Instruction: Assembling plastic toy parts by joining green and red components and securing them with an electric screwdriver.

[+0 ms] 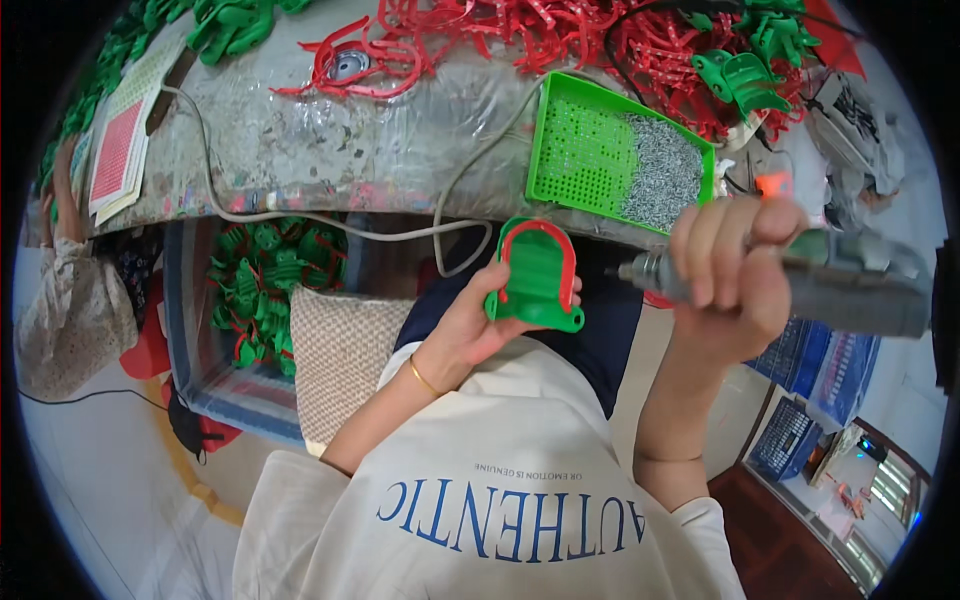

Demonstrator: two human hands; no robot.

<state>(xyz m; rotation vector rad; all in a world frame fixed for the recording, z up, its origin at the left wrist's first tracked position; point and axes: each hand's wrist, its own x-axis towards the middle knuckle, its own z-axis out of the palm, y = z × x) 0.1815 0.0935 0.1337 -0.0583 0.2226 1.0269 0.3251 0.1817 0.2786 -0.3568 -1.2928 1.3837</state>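
My left hand grips a green plastic part by its side, thumb and fingers at its edges. A red U-shaped strip lies along the part's curved rim. To the right, my right hand is wrapped round a grey electric screwdriver, slightly blurred. Its tip points left toward the green part, with a gap between them. Beyond my hands, a bright green tray sits at the table's near edge. Small silvery screws are heaped in the tray's right part.
Red strips pile up at the table's back, beside green parts. A grey cable hangs over the front edge. Lower left stands a crate of green-and-red pieces. Another person's sleeve shows at far left; blue baskets stand right.
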